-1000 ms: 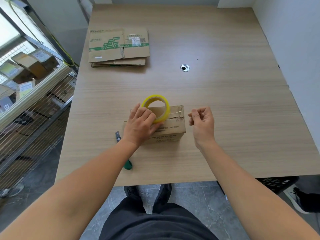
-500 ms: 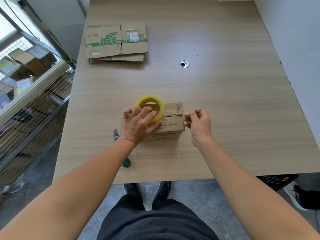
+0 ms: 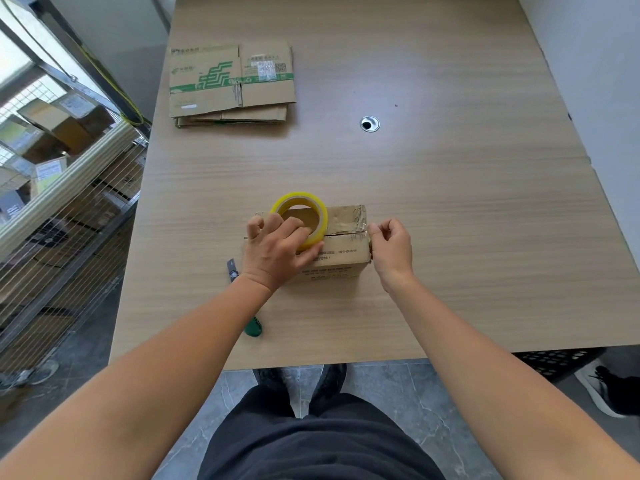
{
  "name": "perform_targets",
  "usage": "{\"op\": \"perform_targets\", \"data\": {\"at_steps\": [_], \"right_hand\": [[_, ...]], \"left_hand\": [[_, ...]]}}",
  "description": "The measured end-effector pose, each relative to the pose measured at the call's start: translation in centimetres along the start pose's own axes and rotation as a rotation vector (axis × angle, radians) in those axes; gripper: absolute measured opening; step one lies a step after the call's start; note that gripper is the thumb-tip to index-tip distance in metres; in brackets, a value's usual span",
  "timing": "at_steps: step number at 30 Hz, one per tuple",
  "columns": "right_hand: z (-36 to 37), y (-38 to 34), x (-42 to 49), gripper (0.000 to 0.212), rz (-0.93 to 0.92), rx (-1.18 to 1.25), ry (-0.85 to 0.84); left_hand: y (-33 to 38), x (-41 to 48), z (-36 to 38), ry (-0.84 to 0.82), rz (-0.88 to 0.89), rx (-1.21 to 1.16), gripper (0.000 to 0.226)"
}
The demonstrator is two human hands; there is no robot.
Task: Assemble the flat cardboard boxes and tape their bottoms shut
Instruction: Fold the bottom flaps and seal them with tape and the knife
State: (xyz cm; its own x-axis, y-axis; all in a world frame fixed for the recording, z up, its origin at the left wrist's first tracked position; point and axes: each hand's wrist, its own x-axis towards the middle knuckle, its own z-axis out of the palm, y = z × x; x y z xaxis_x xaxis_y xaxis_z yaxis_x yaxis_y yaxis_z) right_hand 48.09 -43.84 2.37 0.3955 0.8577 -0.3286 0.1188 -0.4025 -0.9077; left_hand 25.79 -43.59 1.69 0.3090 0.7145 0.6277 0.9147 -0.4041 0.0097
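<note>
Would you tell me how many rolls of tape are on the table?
1. The tape roll sits on the assembled box, gripped by the left hand; the right hand pinches the tape end at the box's right edge. None shows elsewhere; the flat boxes could hide one.

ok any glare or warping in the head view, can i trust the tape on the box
Head view: sharp at centre, the clear tape strip pinched by the right hand shows only as a faint sheen on the small box. Head view: wide-angle lens splays the table edges and bends the wire rack. Head view: upper left is blown out by daylight.
</note>
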Motion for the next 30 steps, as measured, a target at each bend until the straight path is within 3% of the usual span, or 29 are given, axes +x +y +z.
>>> {"op": "perform_targets", "data": {"at_steps": [5,11,13,15,16,18,21,27,30], "right_hand": [[0.3,0.9,0.2,0.032,0.069,0.079,-0.068],[-0.5,0.6,0.7,0.026,0.256,0.035,-0.324],[-1.0,0.2,1.2,0.034,0.113,-0.174,-0.228],[-0.8,-0.8,1.2,0.042,-0.172,-0.243,-0.028],[-0.2,-1.4,0.9,0.047,-0.310,-0.277,-0.054],[1.8,-1.9,0.0,0.057,-0.493,-0.530,-0.275],[2.9,-1.2,0.0,0.062,-0.516,-0.805,-0.354],[2.8,-0.9,0.2,0.061,-0.494,-0.888,-0.352],[3.0,-1.1,0.1,0.064,-0.479,-0.937,-0.331]], "left_hand": [[-0.1,-0.1,0.2,-0.013,0.003,0.002,0.033],[0.0,0.1,0.1,-0.039,-0.002,-0.006,0.033],[0.0,0.1,0.0,-0.041,0.009,-0.006,0.033],[-0.1,0.2,0.0,-0.045,0.017,-0.023,0.032],[-0.1,0.2,0.1,-0.045,0.021,-0.034,0.032],[0.0,0.4,0.0,-0.056,0.032,-0.055,0.032],[-0.5,0.8,-0.4,-0.103,0.094,-0.095,0.036],[-4.1,3.7,-3.3,-0.254,0.428,-0.221,0.038],[-6.2,6.0,-5.5,-0.322,0.439,-0.183,0.037]]}}
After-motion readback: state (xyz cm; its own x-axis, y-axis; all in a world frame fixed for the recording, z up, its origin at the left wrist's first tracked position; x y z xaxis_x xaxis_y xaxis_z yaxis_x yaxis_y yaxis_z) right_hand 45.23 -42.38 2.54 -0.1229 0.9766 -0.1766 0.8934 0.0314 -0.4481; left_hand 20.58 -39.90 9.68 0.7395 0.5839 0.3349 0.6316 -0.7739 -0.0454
